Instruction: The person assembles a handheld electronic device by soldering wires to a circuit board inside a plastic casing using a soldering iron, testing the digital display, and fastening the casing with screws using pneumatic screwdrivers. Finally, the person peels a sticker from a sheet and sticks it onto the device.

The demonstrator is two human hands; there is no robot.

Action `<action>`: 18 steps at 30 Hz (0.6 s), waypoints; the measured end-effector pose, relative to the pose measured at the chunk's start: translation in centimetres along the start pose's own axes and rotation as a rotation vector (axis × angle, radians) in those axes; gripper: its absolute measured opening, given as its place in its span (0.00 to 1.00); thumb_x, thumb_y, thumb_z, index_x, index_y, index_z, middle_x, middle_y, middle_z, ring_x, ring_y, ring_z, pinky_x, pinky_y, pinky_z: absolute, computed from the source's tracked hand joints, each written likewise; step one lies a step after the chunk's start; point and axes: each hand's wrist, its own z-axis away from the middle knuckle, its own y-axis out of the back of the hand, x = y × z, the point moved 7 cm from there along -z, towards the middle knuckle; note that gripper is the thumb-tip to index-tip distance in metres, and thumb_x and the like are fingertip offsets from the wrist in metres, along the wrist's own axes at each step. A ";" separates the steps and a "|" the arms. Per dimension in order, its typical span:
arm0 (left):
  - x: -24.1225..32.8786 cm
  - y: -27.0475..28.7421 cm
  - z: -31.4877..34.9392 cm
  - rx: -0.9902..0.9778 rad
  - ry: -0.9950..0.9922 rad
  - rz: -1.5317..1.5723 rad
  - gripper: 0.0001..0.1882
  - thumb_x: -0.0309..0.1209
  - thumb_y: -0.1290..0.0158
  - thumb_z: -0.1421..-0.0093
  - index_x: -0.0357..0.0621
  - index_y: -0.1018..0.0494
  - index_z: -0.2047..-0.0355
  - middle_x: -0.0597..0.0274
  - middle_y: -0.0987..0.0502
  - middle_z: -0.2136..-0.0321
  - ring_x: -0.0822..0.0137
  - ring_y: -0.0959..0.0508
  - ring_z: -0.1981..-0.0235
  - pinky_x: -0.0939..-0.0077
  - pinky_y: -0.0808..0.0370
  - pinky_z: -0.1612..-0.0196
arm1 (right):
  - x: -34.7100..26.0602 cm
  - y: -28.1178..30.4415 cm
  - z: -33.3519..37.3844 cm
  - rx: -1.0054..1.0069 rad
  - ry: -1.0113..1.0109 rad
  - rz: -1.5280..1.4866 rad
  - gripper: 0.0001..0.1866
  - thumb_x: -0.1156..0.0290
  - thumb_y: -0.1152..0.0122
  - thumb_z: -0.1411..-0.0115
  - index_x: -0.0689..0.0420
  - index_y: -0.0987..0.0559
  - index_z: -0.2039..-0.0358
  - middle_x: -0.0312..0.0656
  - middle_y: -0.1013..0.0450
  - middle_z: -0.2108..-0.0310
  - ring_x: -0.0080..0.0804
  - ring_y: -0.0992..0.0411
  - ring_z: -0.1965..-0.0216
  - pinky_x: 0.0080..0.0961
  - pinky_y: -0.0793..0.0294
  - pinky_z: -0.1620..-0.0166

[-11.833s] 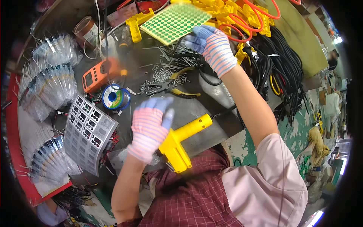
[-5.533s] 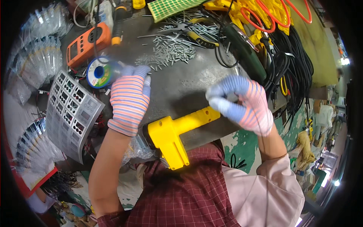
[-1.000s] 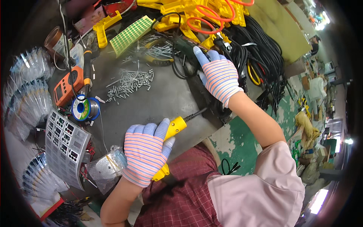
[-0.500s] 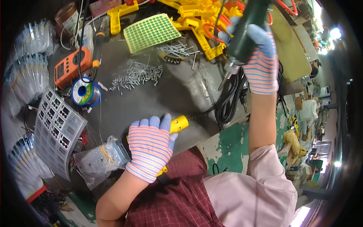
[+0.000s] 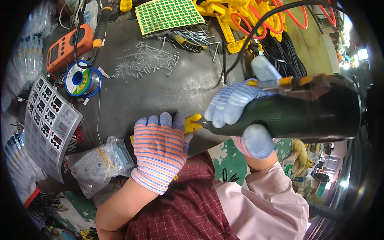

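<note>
My left hand [image 5: 159, 146], in a striped knit glove, is closed over a yellow plastic housing [image 5: 193, 124] at the near edge of the workbench. Only the housing's right end sticks out past the fingers; the rest is mostly hidden. My right hand [image 5: 236, 105], gloved too, grips a dark green electric screwdriver [image 5: 308, 112] held nearly level, its body reaching off to the right. The driver's nose meets the exposed end of the housing; whether a screw is between them I cannot tell. Beyond my hands lies a loose pile of short screws [image 5: 148, 60].
Longer screws [image 5: 198, 37] and yellow-handled pliers [image 5: 186, 42] lie farther back, by a sheet of green dot stickers [image 5: 170, 17] and heaped yellow housings [image 5: 224, 24]. Leftward are a solder spool [image 5: 83, 80], an orange multimeter [image 5: 68, 50], a printed sheet [image 5: 50, 124] and a bubble-wrapped pack [image 5: 100, 164].
My right hand has brought the screwdriver down from the far right, turning it level, its nose now against the yellow housing. My left hand keeps its hold. The view has shifted slightly.
</note>
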 end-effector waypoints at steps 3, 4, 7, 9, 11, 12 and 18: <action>0.1 0.0 -0.1 -0.061 -0.006 0.021 0.25 0.47 0.44 0.45 0.42 0.23 0.55 0.56 0.26 0.64 0.55 0.26 0.62 0.57 0.34 0.58 | 0.3 -0.8 0.1 -0.101 -0.017 0.018 0.14 0.73 0.30 0.48 0.59 0.24 0.63 0.39 0.24 0.65 0.35 0.24 0.63 0.31 0.25 0.51; 0.0 -0.4 0.0 -0.067 -0.003 0.027 0.25 0.47 0.44 0.45 0.42 0.23 0.55 0.56 0.26 0.64 0.55 0.26 0.62 0.57 0.34 0.58 | -0.5 -1.6 -0.8 -0.031 0.133 -0.045 0.17 0.66 0.30 0.44 0.58 0.27 0.59 0.40 0.26 0.70 0.34 0.25 0.69 0.33 0.24 0.59; 0.0 -0.3 0.6 -0.021 0.003 0.034 0.25 0.46 0.45 0.44 0.41 0.23 0.52 0.54 0.24 0.60 0.53 0.25 0.59 0.54 0.33 0.56 | -0.4 -3.4 -1.6 0.054 0.263 -0.105 0.22 0.59 0.30 0.40 0.57 0.29 0.54 0.40 0.27 0.75 0.33 0.27 0.75 0.35 0.22 0.67; 0.0 0.3 0.8 0.035 0.030 -0.007 0.26 0.44 0.45 0.44 0.40 0.24 0.50 0.53 0.24 0.58 0.51 0.25 0.56 0.53 0.33 0.54 | 0.4 -3.5 -1.3 0.100 0.241 -0.083 0.23 0.60 0.30 0.40 0.57 0.31 0.52 0.40 0.27 0.75 0.32 0.27 0.74 0.34 0.22 0.66; 0.1 0.1 0.2 -0.003 0.032 0.021 0.26 0.43 0.46 0.44 0.40 0.24 0.50 0.53 0.24 0.58 0.52 0.25 0.56 0.53 0.33 0.54 | 0.9 -3.4 -1.0 0.149 0.229 -0.053 0.24 0.62 0.30 0.40 0.57 0.32 0.51 0.40 0.27 0.75 0.31 0.27 0.74 0.34 0.22 0.66; 0.1 -0.3 0.1 -0.055 0.029 0.044 0.26 0.43 0.47 0.44 0.39 0.24 0.50 0.53 0.24 0.58 0.53 0.25 0.56 0.53 0.33 0.55 | 1.2 -3.3 -0.6 0.177 0.224 -0.042 0.25 0.63 0.30 0.40 0.57 0.33 0.50 0.40 0.27 0.75 0.31 0.27 0.74 0.33 0.22 0.65; -0.3 -0.3 0.6 0.061 0.021 0.004 0.23 0.39 0.49 0.45 0.40 0.24 0.52 0.57 0.25 0.63 0.56 0.26 0.61 0.57 0.32 0.58 | 1.2 -2.9 -0.2 0.087 0.109 0.381 0.16 0.63 0.32 0.39 0.63 0.24 0.65 0.43 0.25 0.75 0.35 0.25 0.71 0.32 0.22 0.62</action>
